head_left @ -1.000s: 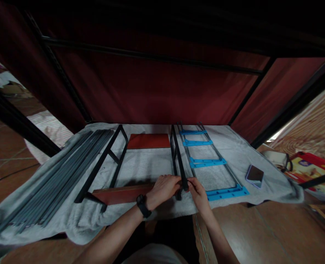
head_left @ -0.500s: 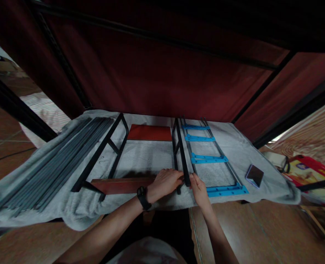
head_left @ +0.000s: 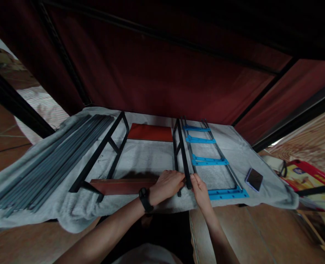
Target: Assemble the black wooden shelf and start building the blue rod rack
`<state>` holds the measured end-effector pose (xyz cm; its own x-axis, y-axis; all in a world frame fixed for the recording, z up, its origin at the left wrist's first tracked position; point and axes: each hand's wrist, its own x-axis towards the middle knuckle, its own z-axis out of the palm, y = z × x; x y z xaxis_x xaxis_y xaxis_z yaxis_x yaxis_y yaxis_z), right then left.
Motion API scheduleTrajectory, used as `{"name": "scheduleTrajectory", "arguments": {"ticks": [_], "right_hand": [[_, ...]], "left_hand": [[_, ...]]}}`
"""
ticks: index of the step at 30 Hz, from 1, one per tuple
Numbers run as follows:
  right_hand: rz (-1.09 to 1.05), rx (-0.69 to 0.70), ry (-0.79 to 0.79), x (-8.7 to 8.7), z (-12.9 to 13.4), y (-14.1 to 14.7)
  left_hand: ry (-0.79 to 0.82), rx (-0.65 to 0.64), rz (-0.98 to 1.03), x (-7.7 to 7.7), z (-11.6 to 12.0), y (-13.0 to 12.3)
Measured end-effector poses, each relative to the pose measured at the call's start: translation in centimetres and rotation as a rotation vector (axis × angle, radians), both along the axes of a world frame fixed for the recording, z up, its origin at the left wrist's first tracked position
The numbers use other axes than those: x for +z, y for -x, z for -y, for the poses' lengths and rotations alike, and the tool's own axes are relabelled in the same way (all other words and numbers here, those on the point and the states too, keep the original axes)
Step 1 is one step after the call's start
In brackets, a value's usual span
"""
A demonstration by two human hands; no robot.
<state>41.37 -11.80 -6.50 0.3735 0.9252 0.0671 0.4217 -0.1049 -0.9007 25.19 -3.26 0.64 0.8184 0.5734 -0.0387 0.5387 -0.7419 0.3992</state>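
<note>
A black metal frame made of two side pieces stands on the cloth, with a reddish-brown board (head_left: pixel 115 187) across its near end and an orange-red board (head_left: pixel 150 132) across its far end. My left hand (head_left: pixel 169 185), with a watch on the wrist, lies over the near board's right end; its fingers curl inside the right side piece (head_left: pixel 183 157). Across that piece's lower end, my right hand (head_left: pixel 200 189) is closed, with thumb and fingertips pressed against its outer side. Whatever sits between the fingertips of either hand is too small or hidden to make out.
Grey tubes (head_left: pixel 60 161) lie bundled at the left. Small screws (head_left: pixel 101 158) rest inside the frame. To the right are thin rods with blue brackets (head_left: pixel 210 161) and a phone (head_left: pixel 254 179). Dark red fabric (head_left: pixel 156 80) hangs behind the cloth-covered table (head_left: pixel 223 141).
The camera view has shifted slightly. Both hands stay at the near end of the right side piece, with only small finger movement.
</note>
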Motion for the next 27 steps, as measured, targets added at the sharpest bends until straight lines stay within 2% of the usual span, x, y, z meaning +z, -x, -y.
{"name": "scheduleTrajectory", "arguments": {"ticks": [8,13,19,24,27], "right_hand": [[-0.058,-0.017,-0.058,0.4,0.5,-0.1],[0.066,-0.017,-0.025,0.2,0.3,0.1],[0.027,-0.052,0.003,0.2,0.1,0.3],[-0.066,0.016,-0.021,0.6,0.8,0.0],[-0.039,0.044,-0.032,0.2,0.8,-0.3]], "left_hand": [[0.019,0.016,0.016,-0.9,0.0,0.0],[0.011,0.010,0.031,-1.5,0.1,0.0],[0.027,0.002,0.019,-1.1,0.2,0.1],[0.037,0.020,0.017,-1.0,0.2,0.2],[0.019,0.000,0.026,-1.4,0.2,0.2]]}}
